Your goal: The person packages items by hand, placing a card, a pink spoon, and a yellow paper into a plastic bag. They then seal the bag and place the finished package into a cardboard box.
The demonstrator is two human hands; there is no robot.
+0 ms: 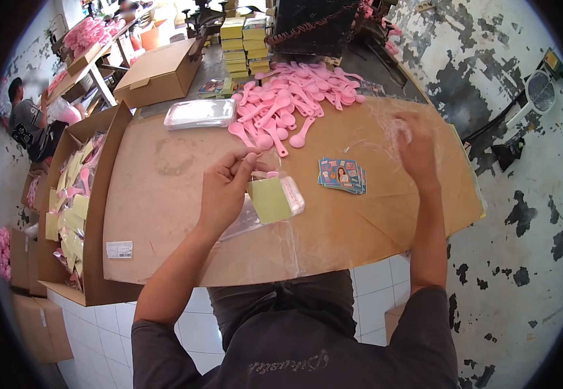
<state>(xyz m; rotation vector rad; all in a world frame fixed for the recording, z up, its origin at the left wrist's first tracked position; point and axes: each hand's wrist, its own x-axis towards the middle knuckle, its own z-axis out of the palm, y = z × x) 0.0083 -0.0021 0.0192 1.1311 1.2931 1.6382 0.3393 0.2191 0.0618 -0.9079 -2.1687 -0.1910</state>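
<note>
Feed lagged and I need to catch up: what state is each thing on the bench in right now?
left hand, pinching the clear bag
clear bag, yellow card inside
right hand, raised, blurred
pink spoons, loose heap
printed cards, stacked
side box, open, holds filled bags

Packing workshop: cartons (158, 74), pink spoon heap (294, 97), stacked boxes (246, 45)

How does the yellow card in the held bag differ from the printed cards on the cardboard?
The yellow card is plain and single; the printed cards are a colourful stack. The yellow card sits in a clear bag held by the left hand; the printed cards lie bare on the cardboard. Both are small flat rectangles.
</note>
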